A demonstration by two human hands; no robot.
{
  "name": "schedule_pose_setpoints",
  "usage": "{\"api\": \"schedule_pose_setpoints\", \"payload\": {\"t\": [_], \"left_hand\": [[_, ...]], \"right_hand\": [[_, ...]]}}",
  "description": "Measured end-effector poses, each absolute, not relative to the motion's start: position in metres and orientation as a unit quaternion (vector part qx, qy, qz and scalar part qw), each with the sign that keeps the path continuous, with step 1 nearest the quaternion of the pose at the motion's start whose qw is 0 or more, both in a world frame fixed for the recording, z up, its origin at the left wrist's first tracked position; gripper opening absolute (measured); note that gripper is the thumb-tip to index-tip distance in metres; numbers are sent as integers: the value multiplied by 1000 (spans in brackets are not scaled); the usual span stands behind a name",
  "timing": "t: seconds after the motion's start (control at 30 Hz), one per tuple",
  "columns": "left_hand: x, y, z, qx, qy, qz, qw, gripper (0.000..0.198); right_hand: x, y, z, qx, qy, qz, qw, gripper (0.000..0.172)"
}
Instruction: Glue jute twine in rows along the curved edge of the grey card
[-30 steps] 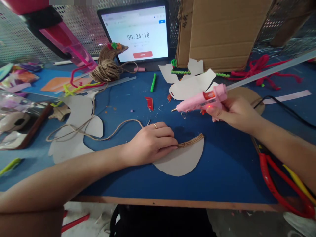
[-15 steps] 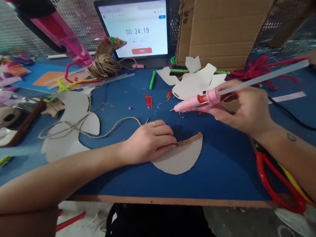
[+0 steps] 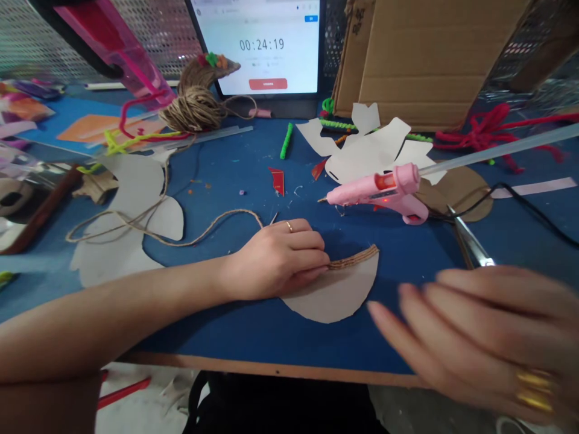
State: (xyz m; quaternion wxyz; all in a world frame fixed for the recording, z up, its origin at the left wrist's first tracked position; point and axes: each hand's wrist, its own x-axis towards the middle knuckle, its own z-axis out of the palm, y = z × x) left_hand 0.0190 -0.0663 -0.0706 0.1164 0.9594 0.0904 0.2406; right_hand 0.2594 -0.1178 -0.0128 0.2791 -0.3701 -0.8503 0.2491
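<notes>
Your left hand (image 3: 275,260) has fingers together, pressing the corrugated cardboard strip (image 3: 353,258) onto the card half-disc (image 3: 330,295); your right hand (image 3: 470,337) is empty, fingers apart.

Bright, even light, soft shadows, and motion blur across the lower-right hand (image 3: 474,337).

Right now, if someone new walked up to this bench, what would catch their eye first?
The bright pink hot glue gun lying on the blue work table, right of centre, stands out most. Above it, at top centre, a tablet shows 00:24:19. In the foreground, the left hand rests on a corrugated cardboard strip atop a grey half-disc, while the blurred right hand fills the lower right corner.
</notes>
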Motion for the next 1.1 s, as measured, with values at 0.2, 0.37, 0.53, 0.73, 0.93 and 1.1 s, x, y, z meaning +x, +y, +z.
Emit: {"api": "schedule_pose_setpoints", "payload": {"t": [0.2,0.37,0.53,0.73,0.93,1.1], "left_hand": [[19,-66,-68,958,88,241,129,13],[17,-65,-66,961,87,228,132,14],[18,-64,-66,962,88,220,137,17],[13,-58,-62,962,76,200,170,17],[3,-46,-56,957,81,172,220,22],[4,-45,-56,945,101,173,258,17]], "right_hand": [[253,-119,-44,-121,-962,-142,198,22],[252,-119,-57,-151,-965,-113,180,30],[250,-120,-57,-174,-965,-73,184,26],[251,-116,-56,-164,-967,-78,180,27],[251,-115,-56,-154,-967,-99,179,31],[249,-114,-56,-157,-968,-94,172,32]]}}
